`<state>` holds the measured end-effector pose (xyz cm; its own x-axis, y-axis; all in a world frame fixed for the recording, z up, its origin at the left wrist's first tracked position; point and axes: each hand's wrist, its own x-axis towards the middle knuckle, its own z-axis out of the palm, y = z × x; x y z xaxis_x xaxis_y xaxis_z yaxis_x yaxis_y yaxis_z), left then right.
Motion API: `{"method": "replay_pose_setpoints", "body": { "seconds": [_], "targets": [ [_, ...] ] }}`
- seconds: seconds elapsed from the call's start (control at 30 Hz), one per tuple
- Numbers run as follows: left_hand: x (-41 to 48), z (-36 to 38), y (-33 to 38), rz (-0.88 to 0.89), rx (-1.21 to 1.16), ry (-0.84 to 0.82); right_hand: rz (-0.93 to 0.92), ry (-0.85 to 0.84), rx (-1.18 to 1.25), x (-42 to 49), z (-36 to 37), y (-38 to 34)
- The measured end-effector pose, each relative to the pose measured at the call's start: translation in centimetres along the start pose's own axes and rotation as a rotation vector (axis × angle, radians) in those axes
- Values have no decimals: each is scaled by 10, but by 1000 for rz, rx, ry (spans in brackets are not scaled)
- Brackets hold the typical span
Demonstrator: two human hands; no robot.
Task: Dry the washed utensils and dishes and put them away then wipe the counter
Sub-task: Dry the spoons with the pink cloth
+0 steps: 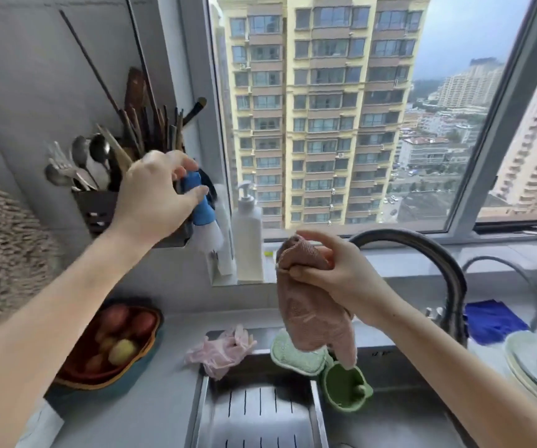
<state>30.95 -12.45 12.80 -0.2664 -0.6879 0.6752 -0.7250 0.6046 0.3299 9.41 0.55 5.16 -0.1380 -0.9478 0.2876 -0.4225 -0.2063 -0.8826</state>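
The left hand [154, 195] reaches up to the far left, where a dark utensil holder [97, 210] hangs on the wall. Its thumb and fingers are curled round the blue handle of a brush [201, 206], whose white bristles point down. The brush is at the right end of the holder, and blur hides whether it sits inside or just in front of it. Spoons [91, 158] and forks stand in the left part of the holder, and chopsticks [150, 124] and wooden tools stand in the middle.

The right hand [335, 270] is raised above the sink [260, 412], in front of the curved tap [422, 250]. Its fingers are bunched tightly round the top of a pink cloth [312, 321], and the rest of the cloth hangs down loose.

A white pump bottle [248, 231] stands on the sill by the window [325, 108]. A pink glove [225, 347] lies over the far left rim of the sink, with a green sponge [296, 357] and a green cup [346, 389] to its right. A bowl of fruit [108, 344] sits on the counter [170, 376] at the left. At the right edge, plates [532, 360] stand stacked in a rack, with a blue cloth [493, 321] just behind them.
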Motion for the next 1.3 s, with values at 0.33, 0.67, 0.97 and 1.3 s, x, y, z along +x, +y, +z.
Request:
{"method": "replay_pose_setpoints", "body": {
  "seconds": [0.33, 0.67, 0.97, 1.3],
  "targets": [
    [-92, 119, 207, 287, -472, -437, 374, 326, -67, -181, -125, 67],
    [-202, 251, 409, 487, -519, -877, 631, 701, -68, -332, -249, 110],
    [-276, 388, 503, 235, -294, -1117, 635, 827, 36, -382, -333, 160],
    [-301, 428, 535, 218, -262, -981, 621, 791, 113, -379, -357, 192]
  ]
}}
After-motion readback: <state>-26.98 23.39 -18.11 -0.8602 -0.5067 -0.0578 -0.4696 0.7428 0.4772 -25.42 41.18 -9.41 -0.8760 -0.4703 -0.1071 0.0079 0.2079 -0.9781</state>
